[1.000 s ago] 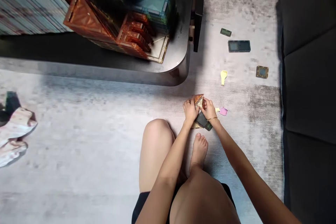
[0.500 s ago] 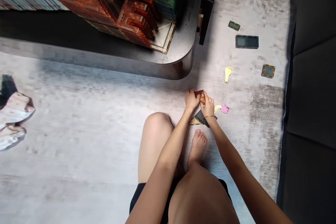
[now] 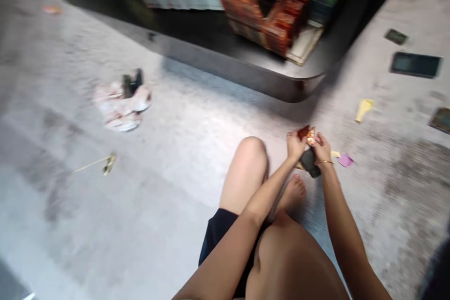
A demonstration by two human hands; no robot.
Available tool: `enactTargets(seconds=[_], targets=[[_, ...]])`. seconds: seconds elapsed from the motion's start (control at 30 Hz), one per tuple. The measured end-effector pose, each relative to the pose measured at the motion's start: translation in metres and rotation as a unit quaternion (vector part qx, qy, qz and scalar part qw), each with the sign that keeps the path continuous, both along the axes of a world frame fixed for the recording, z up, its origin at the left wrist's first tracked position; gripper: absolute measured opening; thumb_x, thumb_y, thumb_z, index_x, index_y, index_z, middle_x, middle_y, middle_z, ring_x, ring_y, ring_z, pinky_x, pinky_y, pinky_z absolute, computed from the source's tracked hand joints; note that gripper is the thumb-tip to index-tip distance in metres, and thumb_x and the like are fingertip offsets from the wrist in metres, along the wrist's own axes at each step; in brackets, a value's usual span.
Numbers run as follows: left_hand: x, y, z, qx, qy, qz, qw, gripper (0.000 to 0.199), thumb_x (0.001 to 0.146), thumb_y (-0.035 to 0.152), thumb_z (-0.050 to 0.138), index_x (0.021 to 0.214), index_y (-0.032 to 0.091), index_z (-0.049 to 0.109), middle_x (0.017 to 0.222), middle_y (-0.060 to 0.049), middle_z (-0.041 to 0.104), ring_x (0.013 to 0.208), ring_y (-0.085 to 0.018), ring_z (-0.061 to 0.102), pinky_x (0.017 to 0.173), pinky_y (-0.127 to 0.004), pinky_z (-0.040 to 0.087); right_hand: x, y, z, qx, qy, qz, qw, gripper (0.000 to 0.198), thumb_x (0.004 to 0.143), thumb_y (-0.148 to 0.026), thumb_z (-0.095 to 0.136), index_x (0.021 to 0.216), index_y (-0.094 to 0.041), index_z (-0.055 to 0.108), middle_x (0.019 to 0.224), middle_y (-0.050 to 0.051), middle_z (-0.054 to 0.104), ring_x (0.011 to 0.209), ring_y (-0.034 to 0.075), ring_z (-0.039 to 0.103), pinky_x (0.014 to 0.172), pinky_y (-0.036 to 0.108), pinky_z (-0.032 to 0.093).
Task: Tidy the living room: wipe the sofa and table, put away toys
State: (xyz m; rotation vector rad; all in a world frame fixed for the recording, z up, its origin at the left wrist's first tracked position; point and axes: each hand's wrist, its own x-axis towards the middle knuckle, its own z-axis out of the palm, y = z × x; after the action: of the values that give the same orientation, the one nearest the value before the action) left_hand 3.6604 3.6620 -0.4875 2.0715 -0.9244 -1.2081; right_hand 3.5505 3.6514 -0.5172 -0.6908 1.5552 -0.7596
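Observation:
Just above my bare foot, my left hand [image 3: 296, 145] is closed on a dark orange translucent tile [image 3: 303, 131], like a magnetic building tile. Close beside it, my right hand [image 3: 321, 149] pinches a brighter orange tile [image 3: 311, 136]. The two pieces are near each other or touching; blur hides which. A dark grey tile [image 3: 310, 163] lies on the floor under my hands, over the edge of a yellowish tile that mostly hides. Right of my right wrist are a limp pink balloon [image 3: 346, 160] and a small yellow piece [image 3: 335, 154], partly covered.
A low black table [image 3: 242, 68] with a rounded corner carries stacked orange tiles [image 3: 242, 0] and blue ones. On the carpet at right lie a yellow balloon [image 3: 364, 109] and dark tiles [image 3: 416, 64]. Crumpled pale cloth [image 3: 121, 108] and a stringed item [image 3: 108, 164] are at left.
The view has swung left, so everything sits further right and more floor shows at left. Both hands still hold the orange tiles, which look slightly more apart.

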Motion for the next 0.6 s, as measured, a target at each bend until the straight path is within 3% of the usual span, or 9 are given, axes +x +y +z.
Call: enactTargets(seconds=[0.07, 0.13, 0.23, 0.33, 0.47, 0.6], targets=[[-0.004, 0.004, -0.003, 0.012, -0.040, -0.007, 0.999, 0.064, 0.088, 0.030, 0.066, 0.145, 0.008, 0.047, 0.131, -0.025, 0.061, 0.124, -0.031, 0.059, 0.106, -0.040, 0.046, -0.005, -0.007, -0.006, 0.036, -0.039, -0.039, 0.998, 0.074, 0.051, -0.040, 0.081, 0.118, -0.019, 0.059, 0.088, 0.002, 0.066, 0.071, 0.017, 0.066, 0.068, 0.035, 0.059], [-0.008, 0.007, -0.002, 0.016, -0.049, -0.047, 0.998, 0.071, 0.089, 0.034, 0.064, 0.150, 0.007, 0.040, 0.133, -0.026, 0.059, 0.123, -0.032, 0.059, 0.104, -0.039, 0.047, -0.006, -0.015, -0.005, 0.048, -0.012, -0.041, 0.998, 0.076, 0.046, -0.042, 0.084, 0.114, -0.020, 0.058, 0.081, -0.001, 0.066, 0.064, 0.016, 0.064, 0.061, 0.033, 0.057], [-0.001, 0.012, 0.012, 0.014, -0.006, -0.172, 0.985, 0.069, 0.089, 0.032, 0.062, 0.149, 0.007, 0.041, 0.121, -0.021, 0.068, 0.112, -0.030, 0.065, 0.099, -0.040, 0.049, 0.003, -0.022, 0.013, 0.039, 0.039, 0.008, 0.998, 0.069, 0.040, -0.040, 0.087, 0.100, -0.018, 0.060, 0.070, -0.003, 0.064, 0.061, 0.016, 0.062, 0.059, 0.031, 0.055], [0.024, 0.024, 0.026, 0.001, 0.028, -0.263, 0.965, 0.064, 0.089, 0.034, 0.062, 0.146, 0.010, 0.045, 0.108, -0.013, 0.072, 0.103, -0.026, 0.067, 0.095, -0.037, 0.050, 0.014, -0.026, 0.025, 0.044, 0.018, 0.033, 0.998, 0.053, 0.045, -0.044, 0.084, 0.085, -0.018, 0.060, 0.067, -0.003, 0.064, 0.062, 0.015, 0.061, 0.064, 0.030, 0.055], [0.045, 0.053, 0.035, 0.045, -0.112, -0.310, 0.943, 0.040, 0.085, 0.032, 0.070, 0.120, 0.013, 0.061, 0.115, -0.015, 0.066, 0.112, -0.027, 0.060, 0.100, -0.038, 0.046, 0.001, -0.019, 0.028, 0.016, -0.052, -0.073, 0.996, 0.046, 0.054, -0.049, 0.081, 0.081, -0.020, 0.058, 0.073, -0.003, 0.067, 0.067, 0.013, 0.063, 0.069, 0.028, 0.056], [0.031, 0.083, 0.043, 0.101, -0.217, -0.362, 0.901, 0.038, 0.084, 0.027, 0.073, 0.115, 0.014, 0.056, 0.117, -0.016, 0.062, 0.112, -0.029, 0.056, 0.097, -0.040, 0.046, -0.021, 0.013, 0.037, 0.034, -0.120, -0.112, 0.986, 0.048, 0.059, -0.054, 0.080, 0.087, -0.020, 0.061, 0.078, -0.001, 0.069, 0.070, 0.014, 0.065, 0.070, 0.029, 0.057]])
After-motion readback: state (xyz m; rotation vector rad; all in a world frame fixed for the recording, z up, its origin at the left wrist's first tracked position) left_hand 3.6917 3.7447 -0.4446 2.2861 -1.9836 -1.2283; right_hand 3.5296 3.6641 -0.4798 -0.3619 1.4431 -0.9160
